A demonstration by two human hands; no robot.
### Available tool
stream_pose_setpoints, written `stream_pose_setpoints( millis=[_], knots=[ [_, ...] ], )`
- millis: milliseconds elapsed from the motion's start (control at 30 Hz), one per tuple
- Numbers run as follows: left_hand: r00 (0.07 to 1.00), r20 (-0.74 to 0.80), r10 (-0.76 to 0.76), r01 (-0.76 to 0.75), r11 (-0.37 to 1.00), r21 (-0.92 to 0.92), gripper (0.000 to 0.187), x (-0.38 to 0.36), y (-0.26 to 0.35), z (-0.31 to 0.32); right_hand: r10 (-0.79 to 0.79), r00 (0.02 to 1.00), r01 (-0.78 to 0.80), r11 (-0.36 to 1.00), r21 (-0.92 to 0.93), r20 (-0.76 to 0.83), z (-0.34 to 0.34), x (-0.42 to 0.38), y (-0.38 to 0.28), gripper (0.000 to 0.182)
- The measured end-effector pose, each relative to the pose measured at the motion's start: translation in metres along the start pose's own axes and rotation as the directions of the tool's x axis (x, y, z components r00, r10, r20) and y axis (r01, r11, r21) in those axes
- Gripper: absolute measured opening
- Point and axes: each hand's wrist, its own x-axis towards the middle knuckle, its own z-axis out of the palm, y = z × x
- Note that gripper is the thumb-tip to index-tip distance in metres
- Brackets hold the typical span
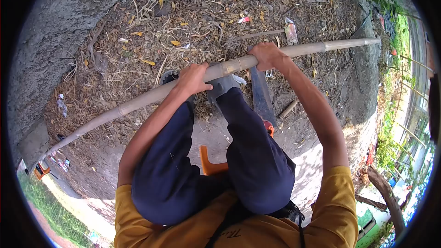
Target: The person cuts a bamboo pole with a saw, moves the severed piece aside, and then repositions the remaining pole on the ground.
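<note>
A long bamboo pole (161, 93) stretches across the whole head view, its left end lower than its right. My left hand (193, 79) grips it left of a pale node, fingers over the far side. Further right, my right hand (267, 57) is closed around the pole as well. Below my right hand lies a dark, wide blade (262, 94) with an orange-red handle (268, 127) beside my knee; it looks like a handsaw, though its teeth cannot be made out. The pole passes over my feet, which it partly hides.
Dry leaves and twigs litter the ground (138, 64), with a crumpled wrapper (290, 31) beyond the pole. A rough grey wall (55, 32) rises at left. Part of an orange stool (210, 163) shows between my legs. A thick branch (386, 193) stands at lower right.
</note>
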Motion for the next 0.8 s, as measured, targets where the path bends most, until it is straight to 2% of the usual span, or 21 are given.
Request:
stream_pose_setpoints(
  millis=[33,67,133,267,333,467,533,567,633,667,733,767,800],
  knots=[
    [0.999,0.008,-0.047,0.047,0.999,-0.002,0.054,0.005,-0.001,0.002,0.017,0.999,-0.017,1.000,0.007,0.035,-0.001,0.000,0.000,0.037],
    [0.999,0.013,-0.046,0.046,0.999,-0.004,0.054,0.008,0.000,0.002,0.018,0.999,-0.018,1.000,0.009,0.040,0.000,-0.002,-0.002,0.037],
    [0.994,0.058,-0.087,0.087,0.996,-0.003,0.036,0.013,0.002,0.001,0.088,0.994,-0.088,0.996,0.003,-0.058,0.001,-0.005,-0.009,0.034],
    [0.990,0.016,-0.137,0.137,0.991,-0.009,0.036,0.011,0.006,0.005,0.173,0.982,-0.170,0.984,0.053,-0.074,0.016,-0.002,-0.015,0.032],
    [0.988,0.017,-0.154,0.154,0.988,-0.007,0.038,0.016,0.002,0.009,0.189,0.966,-0.187,0.982,0.029,-0.175,0.022,0.000,-0.016,0.035],
    [0.986,0.005,-0.168,0.168,0.986,-0.020,0.037,0.017,-0.002,0.012,0.195,0.945,-0.191,0.981,0.040,-0.261,0.034,0.000,-0.017,0.041],
    [0.987,-0.002,-0.158,0.158,0.987,-0.002,0.036,0.017,-0.002,0.009,0.138,0.889,-0.127,0.990,0.055,-0.436,0.046,0.002,-0.012,0.044],
    [0.987,0.000,-0.159,0.159,0.987,-0.003,0.036,0.016,0.000,0.009,0.138,0.890,-0.126,0.990,0.056,-0.435,0.047,0.001,-0.011,0.044],
    [0.989,-0.040,-0.142,0.144,0.988,0.056,0.031,0.013,0.003,0.010,0.078,0.833,-0.083,0.996,0.017,-0.547,0.051,0.000,-0.012,0.043],
    [0.990,-0.034,-0.134,0.136,0.989,0.054,0.031,0.012,0.002,0.012,0.087,0.835,-0.091,0.996,0.019,-0.543,0.051,-0.002,-0.015,0.043],
    [0.990,-0.021,-0.142,0.142,0.990,-0.009,0.031,0.017,-0.003,0.012,0.192,0.905,-0.170,0.981,0.090,-0.380,0.037,0.001,-0.016,0.044],
    [0.988,-0.043,-0.145,0.145,0.989,-0.009,0.031,0.018,-0.005,0.011,0.182,0.900,-0.165,0.983,0.076,-0.395,0.031,0.003,-0.016,0.044],
    [0.993,-0.028,-0.117,0.117,0.993,0.003,0.034,0.019,-0.009,0.011,0.206,0.919,-0.191,0.979,0.077,-0.336,0.028,0.004,-0.017,0.045]
  ],
)
